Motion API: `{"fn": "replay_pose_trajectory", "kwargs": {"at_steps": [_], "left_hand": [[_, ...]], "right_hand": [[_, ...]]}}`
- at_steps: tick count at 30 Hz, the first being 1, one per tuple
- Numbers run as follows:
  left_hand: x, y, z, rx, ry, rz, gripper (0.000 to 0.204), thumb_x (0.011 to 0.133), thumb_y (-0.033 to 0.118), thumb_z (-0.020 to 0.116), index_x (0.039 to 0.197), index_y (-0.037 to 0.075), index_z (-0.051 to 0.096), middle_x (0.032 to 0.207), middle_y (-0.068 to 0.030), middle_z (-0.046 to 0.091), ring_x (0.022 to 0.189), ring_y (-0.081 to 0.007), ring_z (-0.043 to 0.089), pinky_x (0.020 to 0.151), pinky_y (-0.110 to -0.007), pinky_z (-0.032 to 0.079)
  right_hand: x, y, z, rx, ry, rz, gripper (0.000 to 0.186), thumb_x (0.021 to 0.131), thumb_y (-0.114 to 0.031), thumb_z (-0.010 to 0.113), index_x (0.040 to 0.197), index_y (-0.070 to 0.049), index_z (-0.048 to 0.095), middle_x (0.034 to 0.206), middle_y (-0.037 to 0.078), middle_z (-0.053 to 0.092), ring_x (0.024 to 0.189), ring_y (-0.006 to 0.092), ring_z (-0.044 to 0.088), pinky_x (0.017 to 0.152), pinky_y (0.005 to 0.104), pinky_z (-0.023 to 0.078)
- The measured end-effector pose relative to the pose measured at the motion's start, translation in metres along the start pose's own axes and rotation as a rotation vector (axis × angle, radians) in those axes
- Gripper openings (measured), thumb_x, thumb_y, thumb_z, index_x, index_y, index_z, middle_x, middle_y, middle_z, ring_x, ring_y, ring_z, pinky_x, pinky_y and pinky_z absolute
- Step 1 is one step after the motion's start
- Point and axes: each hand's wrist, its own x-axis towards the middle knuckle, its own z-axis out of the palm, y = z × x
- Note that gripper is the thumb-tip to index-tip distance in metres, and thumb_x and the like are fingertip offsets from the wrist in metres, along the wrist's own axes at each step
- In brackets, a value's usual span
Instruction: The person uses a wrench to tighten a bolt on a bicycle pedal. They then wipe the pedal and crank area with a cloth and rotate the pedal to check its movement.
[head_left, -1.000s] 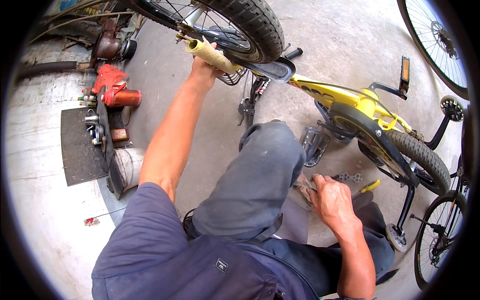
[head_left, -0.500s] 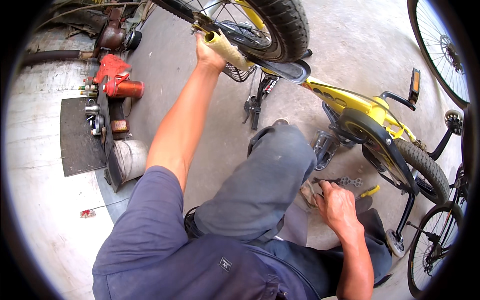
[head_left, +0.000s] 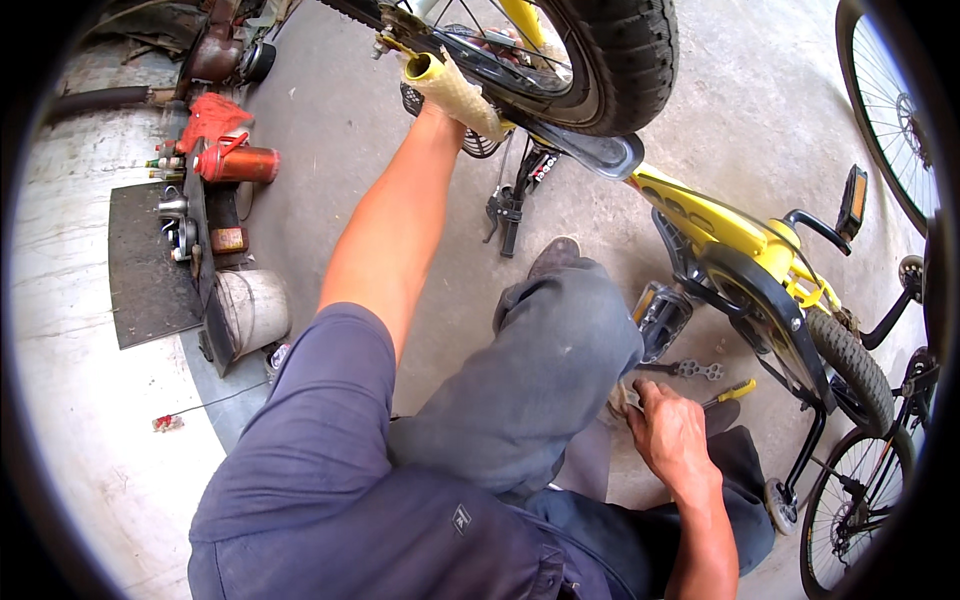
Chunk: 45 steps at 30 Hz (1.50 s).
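Observation:
A yellow bicycle (head_left: 690, 205) lies tipped over in front of me, its handlebar (head_left: 513, 205) down by the floor. My left hand (head_left: 447, 114) reaches up behind a yellow tube with a ragged, pale wrapping (head_left: 455, 95), beside the large knobby tyre (head_left: 640, 70); its fingers are hidden there. Low on the right, my right hand (head_left: 672, 430) is closed, fingers curled, at a pale object (head_left: 622, 398) that I cannot identify. Just beyond it lie a multi-hole metal spanner (head_left: 698, 370) and a tool with a yellow handle (head_left: 738, 391).
Black pedals (head_left: 664, 322) and a small stabiliser wheel (head_left: 781, 505) stick out near my bent knee. Other bicycles stand along the right, one wheel (head_left: 860, 510) close by. At left are a red flask (head_left: 240, 163), a dirty white bucket (head_left: 252, 310) and a dark board (head_left: 150, 270).
The big tyre and the wrapped tube have shifted to the right, and my left arm has gone right with them. My left hand is now more hidden behind the tube. My right hand hardly moved.

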Motion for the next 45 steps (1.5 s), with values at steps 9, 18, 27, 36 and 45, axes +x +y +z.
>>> {"fn": "replay_pose_trajectory", "kwargs": {"at_steps": [9,18,27,36,45], "left_hand": [[0.005,-0.010,-0.005,0.028,-0.041,0.018,0.052,0.087,0.051,0.054,0.106,0.003,0.061,0.093,-0.0184,0.068,0.080,-0.0297,0.066,0.074,-0.040,0.057],[0.006,-0.012,-0.007,0.020,-0.038,0.012,0.048,0.089,0.051,0.052,0.103,0.006,0.062,0.092,-0.0171,0.068,0.080,-0.0298,0.066,0.072,-0.041,0.057],[0.002,-0.016,-0.007,0.039,0.004,0.037,0.045,0.089,0.051,0.049,0.099,0.009,0.062,0.089,-0.0158,0.068,0.079,-0.0296,0.066,0.071,-0.042,0.057],[0.005,-0.012,-0.018,0.160,0.087,0.101,0.044,0.091,0.051,0.045,0.105,0.011,0.060,0.095,-0.0143,0.066,0.087,-0.0284,0.064,0.077,-0.044,0.054],[-0.001,-0.013,-0.022,0.208,0.045,0.076,0.045,0.093,0.047,0.047,0.121,0.012,0.049,0.117,-0.0125,0.052,0.108,-0.0272,0.049,0.094,-0.044,0.040]], "right_hand": [[0.004,0.000,0.002,0.008,-0.039,0.010,0.029,0.080,-0.013,0.067,0.106,-0.001,0.060,0.089,0.023,0.063,0.081,0.0410,0.061,0.070,0.0457,0.048],[0.006,0.002,0.006,-0.004,0.002,-0.033,0.026,0.079,-0.013,0.068,0.099,0.001,0.059,0.083,0.023,0.062,0.076,0.0418,0.061,0.067,0.0466,0.049],[0.004,0.002,0.006,0.009,-0.035,0.005,0.030,0.081,-0.015,0.067,0.106,-0.001,0.060,0.089,0.022,0.063,0.081,0.0410,0.061,0.070,0.0460,0.048],[0.009,-0.001,0.008,0.018,-0.041,0.009,0.029,0.081,-0.016,0.067,0.105,-0.001,0.061,0.089,0.022,0.064,0.082,0.0411,0.061,0.071,0.0457,0.048],[0.005,0.013,0.009,0.014,0.001,-0.121,0.023,0.080,-0.013,0.063,0.098,0.000,0.057,0.080,0.021,0.061,0.073,0.0390,0.061,0.063,0.0474,0.047]]}}
